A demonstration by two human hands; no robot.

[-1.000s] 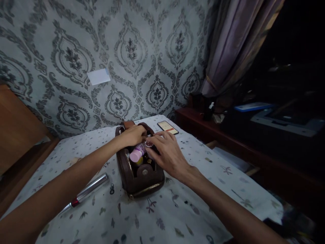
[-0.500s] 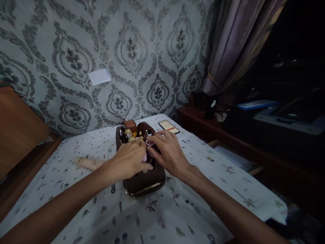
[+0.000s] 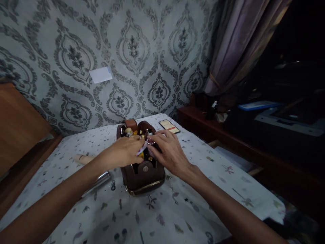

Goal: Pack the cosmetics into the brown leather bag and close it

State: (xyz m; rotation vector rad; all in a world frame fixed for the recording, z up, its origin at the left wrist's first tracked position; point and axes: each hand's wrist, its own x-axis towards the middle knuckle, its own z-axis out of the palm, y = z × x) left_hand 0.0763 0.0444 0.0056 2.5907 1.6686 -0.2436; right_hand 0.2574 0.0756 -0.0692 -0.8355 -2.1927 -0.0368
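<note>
A dark brown zippered bag (image 3: 142, 179) stands with its top open on the bed, packed with small bottles and cosmetic-looking items. My left hand (image 3: 124, 150) reaches into it from the left, fingers curled about a small white-and-purple item (image 3: 141, 149) whose kind I cannot make out. At the bag's right side my right hand (image 3: 169, 150) is closed around a round dark item with a shiny rim (image 3: 150, 141). Gold-coloured caps (image 3: 143, 137) and a cream round lid (image 3: 128, 130) show among the contents. Fingertips of both hands are partly hidden.
A phone (image 3: 169, 126) with its screen lit lies behind the bag. To the left are a beige tube (image 3: 83, 158) and a silver cylinder (image 3: 103, 177), partly behind my left forearm. A dark red ledge (image 3: 188, 113) with small objects runs along the right.
My left hand has shifted left and slightly up, uncovering the bag's front snap flap and the white-and-purple item. The silver cylinder now shows beside my forearm. My right hand stays nearly in place.
</note>
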